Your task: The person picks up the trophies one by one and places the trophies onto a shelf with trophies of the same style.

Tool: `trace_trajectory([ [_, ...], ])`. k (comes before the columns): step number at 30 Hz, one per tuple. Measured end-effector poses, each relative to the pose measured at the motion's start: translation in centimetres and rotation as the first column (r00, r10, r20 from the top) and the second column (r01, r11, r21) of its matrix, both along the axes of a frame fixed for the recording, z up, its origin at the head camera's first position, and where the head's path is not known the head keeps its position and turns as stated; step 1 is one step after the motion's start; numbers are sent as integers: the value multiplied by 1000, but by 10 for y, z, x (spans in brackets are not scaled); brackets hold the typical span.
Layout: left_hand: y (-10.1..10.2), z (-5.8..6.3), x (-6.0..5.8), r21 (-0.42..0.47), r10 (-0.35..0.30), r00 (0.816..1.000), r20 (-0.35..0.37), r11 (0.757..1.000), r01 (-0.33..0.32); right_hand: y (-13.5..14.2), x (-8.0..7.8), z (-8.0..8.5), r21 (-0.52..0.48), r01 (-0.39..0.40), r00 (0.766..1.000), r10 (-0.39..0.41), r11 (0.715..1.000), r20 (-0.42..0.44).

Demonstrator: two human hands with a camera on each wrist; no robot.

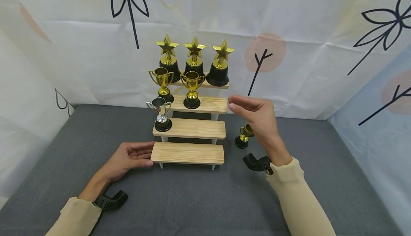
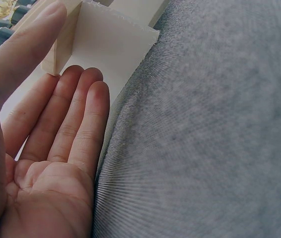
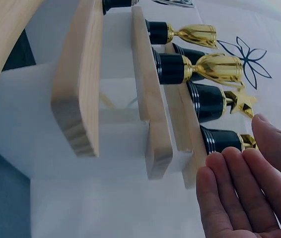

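A four-step wooden display stand with white side supports stands on the grey cloth. My left hand is at the left end of its lowest step, fingers nearly straight; in the left wrist view the fingertips reach the stand's side, the palm bare. My right hand is raised by the right end of the second-highest step, fingers extended, holding nothing. Behind its wrist, a small gold cup trophy stands on the cloth, partly hidden. Two gold cups occupy the second-highest step, and a silver cup the step below.
Three gold star trophies on black bases line the top step. A white backdrop printed with leaves and peach circles hangs close behind the stand. Grey cloth covers the table in front and to both sides.
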State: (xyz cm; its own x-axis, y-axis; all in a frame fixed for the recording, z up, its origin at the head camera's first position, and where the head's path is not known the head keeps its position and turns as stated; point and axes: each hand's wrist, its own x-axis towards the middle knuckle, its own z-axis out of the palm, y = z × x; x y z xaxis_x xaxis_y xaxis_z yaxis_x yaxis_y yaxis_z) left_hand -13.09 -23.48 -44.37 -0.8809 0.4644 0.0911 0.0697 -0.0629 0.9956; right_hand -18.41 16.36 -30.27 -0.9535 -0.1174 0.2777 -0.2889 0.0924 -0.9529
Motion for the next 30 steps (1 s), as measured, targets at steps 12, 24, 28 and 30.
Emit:
trace_trajectory([
  [12, 0, 0, 0, 0, -2, 1000, -4, 1000, 2, 31, 7, -14, -61, -2, 1000, 2, 998, -5],
  [24, 0, 2, 0, -32, 16, 1000, -1, 999, -16, 62, 9, -36, -22, -20, 1000, 20, 1000, 12],
  [28, 0, 2, 0, -30, 15, 1000, -2, 999, -15, 67, 9, -44, 7, -7, 999, 7, 1000, 33],
  [30, 0, 2, 0, -29, 14, 1000, -2, 999, -14, 69, 10, -48, 19, 0, 999, -1, 1000, 51],
])
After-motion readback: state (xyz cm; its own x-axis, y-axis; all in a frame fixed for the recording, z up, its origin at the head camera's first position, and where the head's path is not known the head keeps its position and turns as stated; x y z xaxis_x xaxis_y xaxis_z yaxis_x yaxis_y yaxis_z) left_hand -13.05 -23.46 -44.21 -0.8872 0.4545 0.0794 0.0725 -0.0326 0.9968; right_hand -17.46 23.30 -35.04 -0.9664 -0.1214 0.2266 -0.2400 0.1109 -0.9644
